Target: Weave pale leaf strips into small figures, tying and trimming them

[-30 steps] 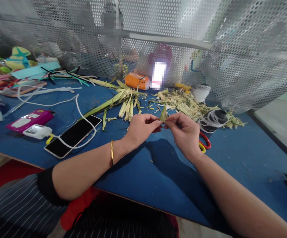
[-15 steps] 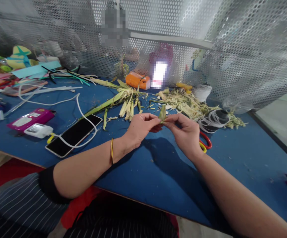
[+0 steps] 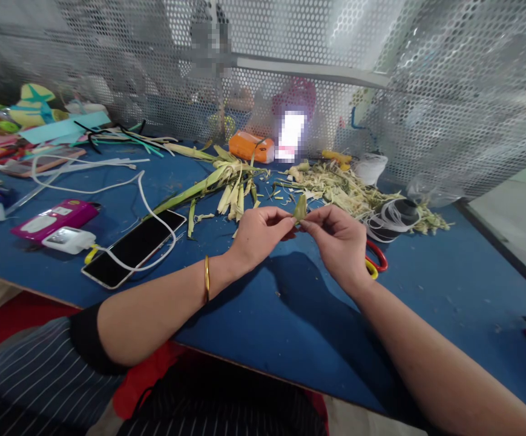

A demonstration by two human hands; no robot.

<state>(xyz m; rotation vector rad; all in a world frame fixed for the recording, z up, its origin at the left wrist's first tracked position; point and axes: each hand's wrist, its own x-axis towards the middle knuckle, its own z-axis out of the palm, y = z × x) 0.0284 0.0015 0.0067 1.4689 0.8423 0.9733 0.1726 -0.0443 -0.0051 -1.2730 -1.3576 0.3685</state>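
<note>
A small folded piece of green leaf (image 3: 300, 209) is held up between both hands above the blue table. My left hand (image 3: 259, 236), a gold bangle at its wrist, pinches the leaf's lower left side between thumb and fingers. My right hand (image 3: 341, 245) pinches its lower right side, the thumb tip meeting the other hand's fingertips. Scissors with red and yellow handles (image 3: 376, 257) lie beside the right hand, partly hidden by it. Behind the hands are long leaf strips (image 3: 220, 175) and a heap of shredded leaf scraps (image 3: 335, 184).
At the left a smartphone (image 3: 135, 248) lies under a white cable, next to a purple pack (image 3: 56, 219). A black spool with white cord (image 3: 394, 219) stands right of the scraps. An orange packet (image 3: 251, 147) and a bright screen (image 3: 291, 134) are before the perforated metal panel (image 3: 144, 60).
The leaf piece has tilted slightly to the right in my fingers. Both hands keep their pinch in nearly the same place.
</note>
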